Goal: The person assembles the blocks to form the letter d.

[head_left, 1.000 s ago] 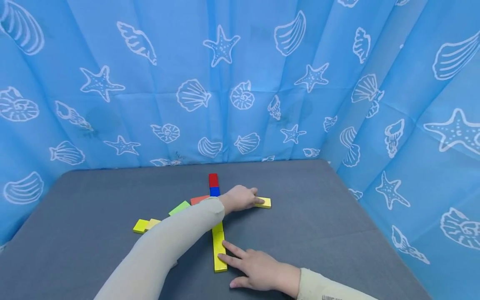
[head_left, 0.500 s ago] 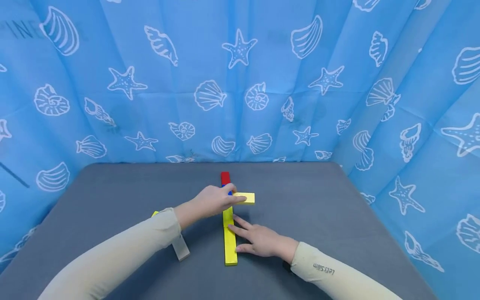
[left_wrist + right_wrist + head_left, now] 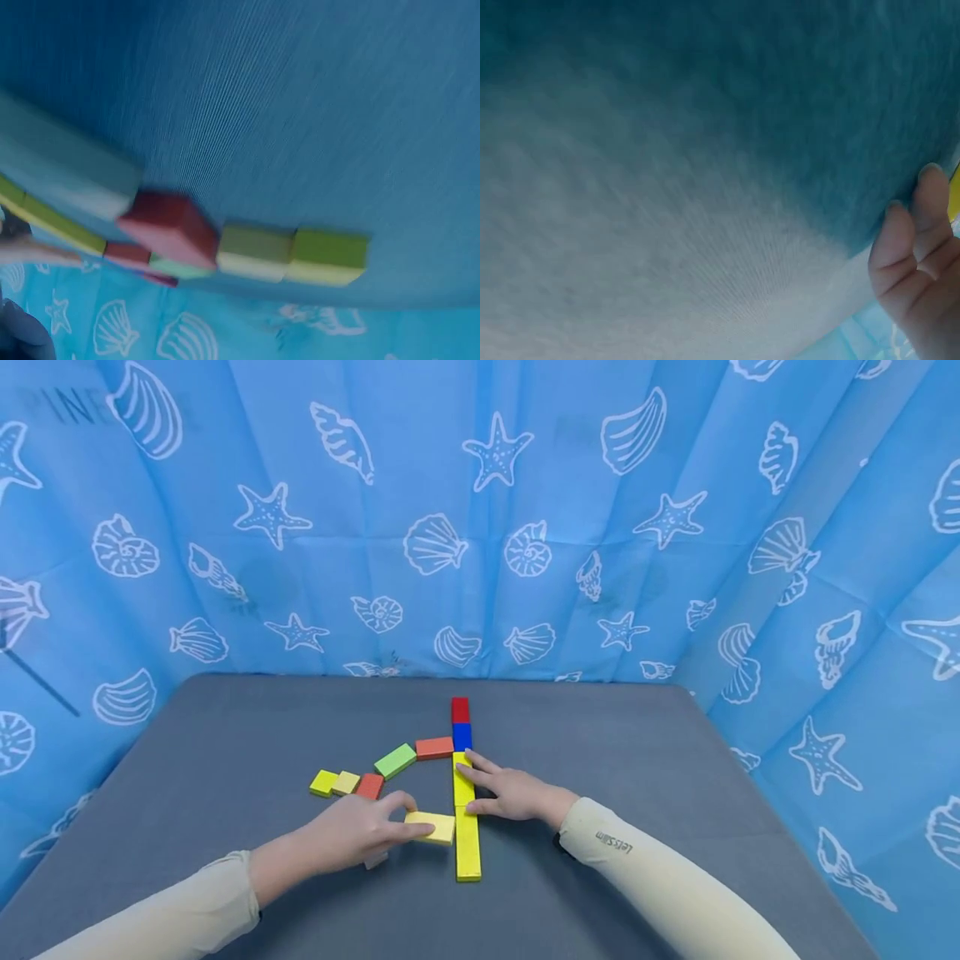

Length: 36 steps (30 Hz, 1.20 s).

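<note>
In the head view my left hand point(image 3: 348, 835) pinches a pale yellow block point(image 3: 435, 828) between thumb and fingers. Its right end is close against the yellow column; whether it touches the table I cannot tell. The column runs from a red block point(image 3: 460, 710) through a blue block point(image 3: 462, 737) to a far yellow block point(image 3: 461, 792) and a near yellow block point(image 3: 468, 852). My right hand point(image 3: 517, 795) touches the far yellow block's right side with spread fingers. A grey block point(image 3: 377, 860) is mostly hidden below my left hand. Only a yellow sliver shows beside my right hand point(image 3: 922, 262) in the right wrist view.
Left of the column, a curved row holds an orange-red block point(image 3: 435, 748), a green block point(image 3: 395, 761), a second red block point(image 3: 370, 786), a small beige block point(image 3: 346, 783) and a small yellow block point(image 3: 323, 782). A blue curtain point(image 3: 525, 610) hangs behind the grey table point(image 3: 600, 743).
My left hand has carried the pale yellow block from the column's right side over to its left and nearer. My right hand has moved farther up the column. The head view has shifted.
</note>
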{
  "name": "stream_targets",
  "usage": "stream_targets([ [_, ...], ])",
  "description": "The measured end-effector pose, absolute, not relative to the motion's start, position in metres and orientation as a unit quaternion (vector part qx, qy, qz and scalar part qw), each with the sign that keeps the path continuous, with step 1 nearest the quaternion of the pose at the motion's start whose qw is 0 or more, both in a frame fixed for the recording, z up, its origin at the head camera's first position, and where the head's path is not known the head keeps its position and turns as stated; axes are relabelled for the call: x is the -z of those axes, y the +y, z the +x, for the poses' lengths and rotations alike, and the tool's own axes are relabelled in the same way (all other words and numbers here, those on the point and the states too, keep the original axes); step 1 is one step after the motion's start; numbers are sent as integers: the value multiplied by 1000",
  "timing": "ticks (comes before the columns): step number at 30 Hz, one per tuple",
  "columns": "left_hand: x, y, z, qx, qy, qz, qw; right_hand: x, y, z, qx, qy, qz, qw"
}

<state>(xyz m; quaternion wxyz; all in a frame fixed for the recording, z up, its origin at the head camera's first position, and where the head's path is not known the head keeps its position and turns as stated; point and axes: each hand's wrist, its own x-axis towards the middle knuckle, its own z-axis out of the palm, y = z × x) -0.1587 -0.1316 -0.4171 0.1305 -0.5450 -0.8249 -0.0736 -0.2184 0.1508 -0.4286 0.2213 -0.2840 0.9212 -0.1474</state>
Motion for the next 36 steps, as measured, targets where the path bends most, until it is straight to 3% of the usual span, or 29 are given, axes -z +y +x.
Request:
stream_targets([
  [9,439,-149,-134,61,-809,-574,109,429,148,-228,148,921,-272,235],
  [20,450,-153,-132,58,-809,-572,122,429,146,-227,146,920,-268,244],
  [36,444,-152,-133,55,-842,-533,64,429,145,-231,147,920,-261,253],
])
